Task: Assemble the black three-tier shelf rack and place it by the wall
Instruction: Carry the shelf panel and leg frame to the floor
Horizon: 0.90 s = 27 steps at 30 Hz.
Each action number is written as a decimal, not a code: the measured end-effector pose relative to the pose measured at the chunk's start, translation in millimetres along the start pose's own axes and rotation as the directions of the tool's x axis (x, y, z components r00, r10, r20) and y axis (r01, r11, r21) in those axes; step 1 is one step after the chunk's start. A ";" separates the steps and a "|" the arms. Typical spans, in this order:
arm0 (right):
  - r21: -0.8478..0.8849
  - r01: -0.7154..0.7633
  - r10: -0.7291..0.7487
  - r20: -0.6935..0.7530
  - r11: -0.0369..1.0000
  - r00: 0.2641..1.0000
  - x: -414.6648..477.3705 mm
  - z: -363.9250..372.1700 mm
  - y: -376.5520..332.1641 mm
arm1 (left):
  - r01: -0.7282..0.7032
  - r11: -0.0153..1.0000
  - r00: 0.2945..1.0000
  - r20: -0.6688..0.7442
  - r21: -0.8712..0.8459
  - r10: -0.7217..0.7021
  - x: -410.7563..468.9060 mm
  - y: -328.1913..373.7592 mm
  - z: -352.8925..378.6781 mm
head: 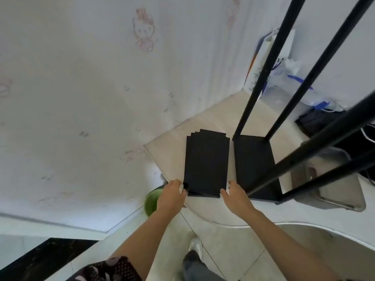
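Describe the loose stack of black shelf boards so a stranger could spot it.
Below the scribbled wall, on the pale tabletop, two black rectangles lie side by side. The stack of shelf boards is the left one. Unlike the rack base on its right, it carries no upright poles, and its notched far corners fan out.

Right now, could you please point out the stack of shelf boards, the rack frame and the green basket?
stack of shelf boards (207,159): head view, middle of top board.
rack frame (253,159): head view, its bottom shelf.
green basket (152,201): head view, its ribbed side.
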State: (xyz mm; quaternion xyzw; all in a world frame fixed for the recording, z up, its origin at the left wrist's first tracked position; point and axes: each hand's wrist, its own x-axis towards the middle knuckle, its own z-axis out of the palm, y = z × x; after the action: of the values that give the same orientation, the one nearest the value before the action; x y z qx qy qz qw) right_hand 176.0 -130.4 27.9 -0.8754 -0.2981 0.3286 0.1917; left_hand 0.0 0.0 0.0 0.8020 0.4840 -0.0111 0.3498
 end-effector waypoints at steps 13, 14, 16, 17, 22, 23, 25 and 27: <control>0.004 -0.188 0.187 0.094 0.982 0.978 54.6 13.9 -14.4 | 0.265 0.891 0.962 0.167 -0.368 -0.217 55.7 17.5 20.5; 0.008 -0.221 0.219 0.113 0.975 0.969 58.6 13.1 -13.3 | 0.287 0.860 0.956 0.184 -0.422 -0.229 57.8 16.0 22.2; 0.036 -0.274 0.267 0.143 0.961 0.953 63.7 14.3 -11.2 | 0.347 0.785 0.937 0.220 -0.513 -0.271 60.7 12.6 24.4; 0.061 -0.291 0.279 0.148 0.955 0.949 64.6 15.8 -11.1 | 0.371 0.755 0.928 0.237 -0.541 -0.286 61.1 11.9 24.7; 0.147 -0.337 0.316 0.149 0.930 0.937 63.2 21.1 -15.9 | 0.405 0.726 0.913 0.284 -0.555 -0.293 65.0 13.5 19.9; 0.160 -0.332 0.311 0.146 0.930 0.939 61.9 21.7 -17.1 | 0.411 0.717 0.911 0.288 -0.564 -0.295 66.5 12.4 18.5; 0.195 -0.321 0.302 0.121 0.927 0.946 58.0 23.2 -20.1 | 0.413 0.698 0.910 0.300 -0.585 -0.287 69.9 8.9 14.9; 0.245 -0.324 0.311 0.092 0.914 0.946 53.1 24.0 -23.3 | 0.404 0.693 0.914 0.294 -0.597 -0.280 73.0 3.2 11.1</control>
State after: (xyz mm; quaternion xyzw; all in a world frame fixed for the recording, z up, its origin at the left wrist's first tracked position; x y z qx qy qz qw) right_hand 182.5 -75.2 -1.2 -0.8711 -0.1119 0.4136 0.2398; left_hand 44.9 48.9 -32.6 0.5224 0.5652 0.0186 0.6382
